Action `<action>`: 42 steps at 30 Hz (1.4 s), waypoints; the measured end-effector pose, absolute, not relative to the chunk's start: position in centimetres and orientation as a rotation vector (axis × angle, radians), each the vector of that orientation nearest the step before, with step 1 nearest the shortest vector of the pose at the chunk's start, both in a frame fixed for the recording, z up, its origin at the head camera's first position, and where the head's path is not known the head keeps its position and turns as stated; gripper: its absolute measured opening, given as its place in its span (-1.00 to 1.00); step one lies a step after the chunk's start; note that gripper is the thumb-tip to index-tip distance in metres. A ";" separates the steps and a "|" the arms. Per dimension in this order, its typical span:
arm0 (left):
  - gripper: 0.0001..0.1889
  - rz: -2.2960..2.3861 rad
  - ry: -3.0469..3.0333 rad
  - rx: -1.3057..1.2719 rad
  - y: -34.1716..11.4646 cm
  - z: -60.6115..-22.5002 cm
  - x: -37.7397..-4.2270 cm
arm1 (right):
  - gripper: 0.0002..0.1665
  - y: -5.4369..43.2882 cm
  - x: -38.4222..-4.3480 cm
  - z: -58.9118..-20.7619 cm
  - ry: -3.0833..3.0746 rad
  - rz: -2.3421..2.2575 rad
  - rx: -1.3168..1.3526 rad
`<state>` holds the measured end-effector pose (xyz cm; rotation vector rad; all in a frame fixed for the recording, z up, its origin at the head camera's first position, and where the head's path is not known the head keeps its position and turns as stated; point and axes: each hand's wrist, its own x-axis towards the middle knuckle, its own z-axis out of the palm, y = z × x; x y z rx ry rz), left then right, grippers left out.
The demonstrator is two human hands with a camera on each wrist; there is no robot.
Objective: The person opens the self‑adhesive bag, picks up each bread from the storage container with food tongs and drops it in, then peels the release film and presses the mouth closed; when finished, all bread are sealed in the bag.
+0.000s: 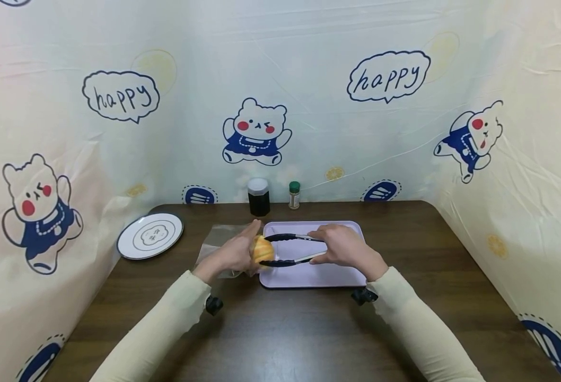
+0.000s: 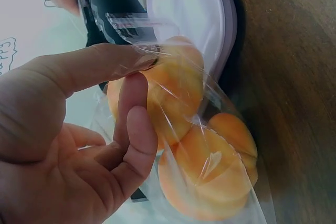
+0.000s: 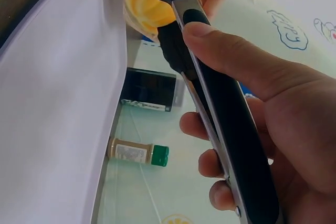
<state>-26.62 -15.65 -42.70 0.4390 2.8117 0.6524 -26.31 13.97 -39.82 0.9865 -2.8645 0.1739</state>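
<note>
My left hand (image 1: 235,253) pinches the edge of a clear plastic bag (image 1: 213,237) between thumb and fingers. Several golden bread rolls (image 2: 210,179) show through the film in the left wrist view. Opposite it, my right hand (image 1: 346,246) grips a pair of tongs (image 3: 223,103) with black handles and black tips. The tong tips stand apart on either side of one yellow-orange roll (image 1: 263,250) at the bag's mouth; whether both press on it I cannot tell. Beneath the tongs lies a lilac tray (image 1: 314,277).
Behind the tray stand a dark jar with a white lid (image 1: 259,197) and a small green-capped shaker (image 1: 294,195). A white plate with a dark rim (image 1: 132,241) lies at the table's left edge. Printed cloth (image 1: 309,63) hangs around the brown table (image 1: 280,334).
</note>
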 end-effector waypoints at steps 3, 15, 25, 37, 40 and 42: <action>0.35 0.641 2.813 0.416 -15.5 -42.7 -26.7 | -0.22 13.8 -26.2 -39.8 -2.863 0.181 0.970; 0.35 0.617 2.852 0.448 -15.3 -42.8 -26.6 | -0.22 13.0 -25.8 -40.0 -2.855 0.121 0.913; 0.33 0.643 2.868 0.474 -15.1 -42.7 -26.6 | -0.22 12.8 -25.7 -39.8 -2.854 0.093 0.875; 0.37 0.685 2.842 0.388 -15.9 -42.7 -27.2 | -0.13 14.7 -26.0 -40.4 -2.861 0.273 0.948; 0.35 0.687 2.835 0.377 -16.1 -42.7 -27.2 | -0.09 15.7 -26.1 -40.6 -2.881 0.328 0.956; 0.33 0.684 2.830 0.375 -16.2 -42.8 -27.2 | -0.06 16.3 -26.2 -40.6 -2.918 0.386 0.929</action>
